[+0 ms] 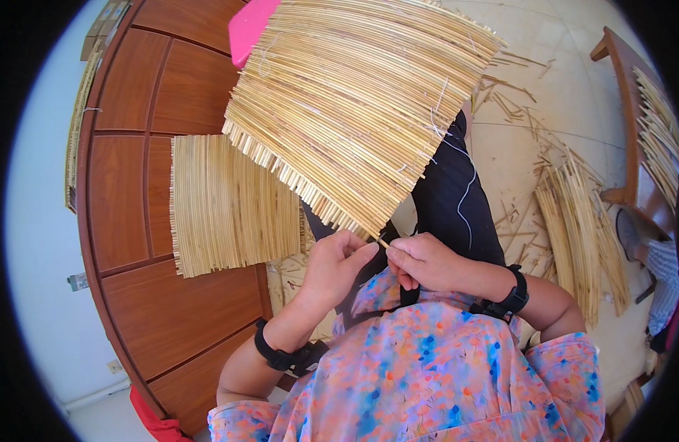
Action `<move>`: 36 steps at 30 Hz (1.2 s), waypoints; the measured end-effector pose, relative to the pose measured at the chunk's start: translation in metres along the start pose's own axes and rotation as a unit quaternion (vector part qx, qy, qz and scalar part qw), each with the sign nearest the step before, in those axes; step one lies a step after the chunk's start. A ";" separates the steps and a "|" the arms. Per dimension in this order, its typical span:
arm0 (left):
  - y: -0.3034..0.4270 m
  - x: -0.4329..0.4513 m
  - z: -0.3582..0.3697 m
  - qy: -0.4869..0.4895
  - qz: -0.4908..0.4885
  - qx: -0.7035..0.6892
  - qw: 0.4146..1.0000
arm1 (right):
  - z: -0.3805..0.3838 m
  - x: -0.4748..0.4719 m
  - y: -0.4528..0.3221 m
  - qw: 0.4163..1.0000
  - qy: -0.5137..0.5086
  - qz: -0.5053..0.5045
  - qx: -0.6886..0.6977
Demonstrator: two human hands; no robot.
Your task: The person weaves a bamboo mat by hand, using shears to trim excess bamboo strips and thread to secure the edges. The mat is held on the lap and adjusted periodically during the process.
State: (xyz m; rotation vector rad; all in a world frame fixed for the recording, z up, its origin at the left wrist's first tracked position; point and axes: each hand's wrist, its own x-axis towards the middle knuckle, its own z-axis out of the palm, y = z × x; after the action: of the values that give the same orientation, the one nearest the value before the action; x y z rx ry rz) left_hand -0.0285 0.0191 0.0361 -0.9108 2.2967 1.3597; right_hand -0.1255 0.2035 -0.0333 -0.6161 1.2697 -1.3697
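Observation:
A large mat of pale reed stalks [350,105] slopes across my lap, its near corner between my two hands. My left hand [337,268] pinches this corner with bent fingers, partly hiding the stalk ends. My right hand [428,262] grips the end of a single reed stalk [383,242] with thumb and forefinger. A small dark thing, too small to name, shows beside the stalk near my left thumb. White string [465,204] trails from the mat's right side onto my dark trouser leg [450,188]. Short thread ends stick up along that side.
A second reed mat [234,204] leans against brown wooden panelling [121,199] on the left. Loose reed stalks [574,237] and broken bits lie on the tiled floor [560,105]. More stalks rest on a wooden bench [621,116], with a person's checked sleeve [664,282] below it.

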 end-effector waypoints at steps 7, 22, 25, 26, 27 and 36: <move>0.004 -0.005 0.004 0.002 -0.052 -0.104 0.993 | 0.004 -0.001 0.012 0.999 0.012 -0.016 0.048; -0.059 -0.025 -0.040 0.140 -0.017 -0.193 0.971 | -0.103 -0.075 0.019 0.921 0.370 -0.043 -0.117; -0.068 -0.012 -0.034 0.147 -0.015 -0.301 0.942 | -0.141 -0.080 0.050 0.753 0.484 0.051 -0.443; -0.067 -0.008 -0.029 0.158 -0.007 -0.315 0.936 | -0.154 -0.082 0.065 0.690 0.485 0.111 -0.526; -0.066 -0.003 -0.024 0.168 0.000 -0.331 0.929 | -0.157 -0.082 0.060 0.615 0.480 0.171 -0.602; -0.059 0.027 -0.006 0.108 0.013 -0.458 0.882 | -0.185 -0.025 0.045 0.791 0.557 -0.075 -0.242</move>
State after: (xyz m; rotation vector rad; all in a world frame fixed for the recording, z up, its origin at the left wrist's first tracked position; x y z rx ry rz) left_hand -0.0090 -0.0158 -0.0149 -1.3266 1.7193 2.5352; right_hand -0.2691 0.2974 -0.1195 -0.1780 2.6288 -1.5864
